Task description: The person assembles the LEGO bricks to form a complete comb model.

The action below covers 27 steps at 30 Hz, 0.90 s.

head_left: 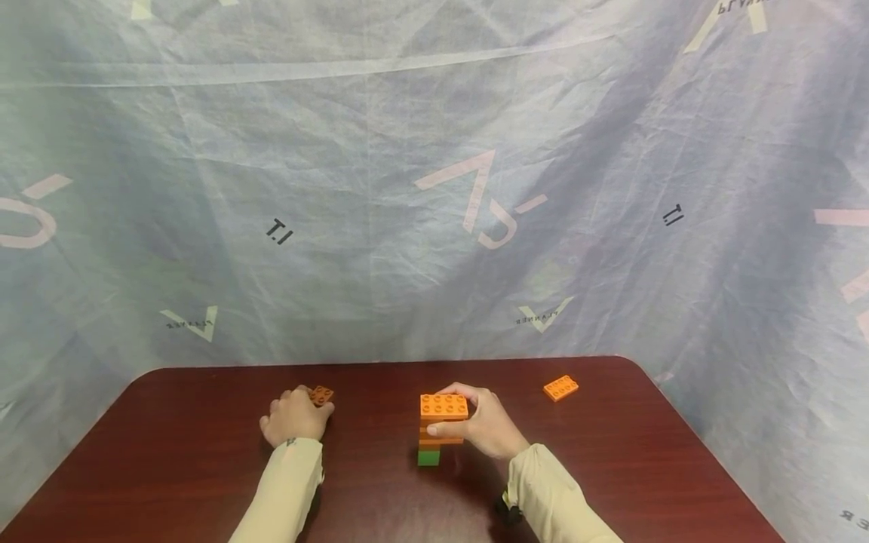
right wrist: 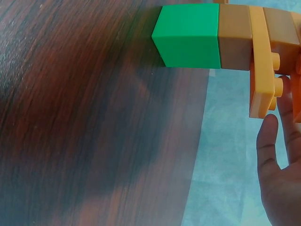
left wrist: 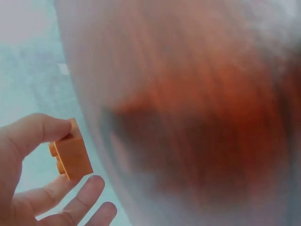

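My left hand (head_left: 296,417) is over the left part of the table, with an orange brick (head_left: 322,395) at its fingers. In the left wrist view, the thumb and a finger pinch this studded orange brick (left wrist: 75,157) by its ends. Near the table's middle, my right hand (head_left: 490,426) holds a brick stack (head_left: 443,406), thumb on the near side and fingers behind. The stack has a green brick (right wrist: 190,37) at the bottom, then orange bricks and wider orange plates (right wrist: 261,84) that overhang toward the right hand. A wide studded orange piece tops it.
A flat orange studded plate (head_left: 560,388) lies at the table's back right. The dark red-brown table (head_left: 380,513) has rounded far corners. A grey printed cloth (head_left: 366,188) hangs right behind the table and along its sides.
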Motion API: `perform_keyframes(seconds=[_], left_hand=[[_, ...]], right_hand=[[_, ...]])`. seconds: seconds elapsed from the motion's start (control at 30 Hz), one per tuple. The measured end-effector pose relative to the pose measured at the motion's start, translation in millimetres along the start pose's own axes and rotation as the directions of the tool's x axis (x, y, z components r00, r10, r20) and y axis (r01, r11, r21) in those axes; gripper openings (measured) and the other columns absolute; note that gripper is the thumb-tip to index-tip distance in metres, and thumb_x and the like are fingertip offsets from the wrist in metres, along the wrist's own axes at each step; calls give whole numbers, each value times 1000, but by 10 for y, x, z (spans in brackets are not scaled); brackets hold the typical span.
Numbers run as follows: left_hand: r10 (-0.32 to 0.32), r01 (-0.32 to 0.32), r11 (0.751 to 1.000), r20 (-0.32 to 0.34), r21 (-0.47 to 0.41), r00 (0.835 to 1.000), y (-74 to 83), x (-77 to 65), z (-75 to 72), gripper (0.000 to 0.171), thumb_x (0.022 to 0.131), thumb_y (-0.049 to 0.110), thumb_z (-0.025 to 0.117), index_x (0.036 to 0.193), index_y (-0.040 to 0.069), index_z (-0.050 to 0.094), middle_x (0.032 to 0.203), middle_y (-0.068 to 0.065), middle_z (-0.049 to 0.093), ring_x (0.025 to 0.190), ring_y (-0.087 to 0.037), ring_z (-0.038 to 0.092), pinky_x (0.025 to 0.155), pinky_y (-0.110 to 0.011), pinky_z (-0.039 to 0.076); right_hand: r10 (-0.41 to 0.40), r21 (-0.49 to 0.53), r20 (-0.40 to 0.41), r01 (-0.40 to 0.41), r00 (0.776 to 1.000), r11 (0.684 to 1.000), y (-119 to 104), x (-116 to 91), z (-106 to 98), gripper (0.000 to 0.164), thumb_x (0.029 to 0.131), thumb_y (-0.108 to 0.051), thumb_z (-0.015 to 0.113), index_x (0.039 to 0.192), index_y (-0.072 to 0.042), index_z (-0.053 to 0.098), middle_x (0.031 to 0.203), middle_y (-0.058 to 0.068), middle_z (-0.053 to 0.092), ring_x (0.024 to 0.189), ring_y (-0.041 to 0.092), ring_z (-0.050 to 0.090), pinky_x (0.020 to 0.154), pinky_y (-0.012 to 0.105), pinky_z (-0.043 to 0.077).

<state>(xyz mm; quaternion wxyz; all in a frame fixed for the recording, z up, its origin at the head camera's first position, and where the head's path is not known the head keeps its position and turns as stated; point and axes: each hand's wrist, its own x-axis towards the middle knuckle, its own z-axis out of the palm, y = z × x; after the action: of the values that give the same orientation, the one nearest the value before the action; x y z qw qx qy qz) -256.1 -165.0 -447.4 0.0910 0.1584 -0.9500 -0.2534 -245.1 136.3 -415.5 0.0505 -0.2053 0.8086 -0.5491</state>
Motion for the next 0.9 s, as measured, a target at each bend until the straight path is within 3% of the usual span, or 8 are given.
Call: perform_keyframes(seconds=[0.3,0.63,0.9], left_hand=[[80,-81,996,-27,-29,996,154,-50,-180,55,87,29,79,127,-6,64,101,-25,69,90,-40,63,85,-58,42],[174,-181,982,-112,-49,978,333,-162,-328,51,83,25,82,122,-6,68,105,-25,70,95,-43,64,83,-57,43],[235,-246,967,-142,-61,962,494,-257,-454,45,81,22,81,119,-1,72,105,-21,72,94,-41,64,84,-58,42]], right_hand=[[-3,2,2,3,1000,1000,11,1,0,41,78,-19,89,116,-12,73,90,2,72,80,16,65,71,29,55],[-2,15,1,2,1000,1000,9,-13,9,43,79,-17,88,117,-8,72,90,2,72,80,15,64,71,28,55],[-14,19,0,14,1000,1000,5,-12,2,42,80,-17,88,118,-8,72,89,2,72,78,15,64,69,28,55]])
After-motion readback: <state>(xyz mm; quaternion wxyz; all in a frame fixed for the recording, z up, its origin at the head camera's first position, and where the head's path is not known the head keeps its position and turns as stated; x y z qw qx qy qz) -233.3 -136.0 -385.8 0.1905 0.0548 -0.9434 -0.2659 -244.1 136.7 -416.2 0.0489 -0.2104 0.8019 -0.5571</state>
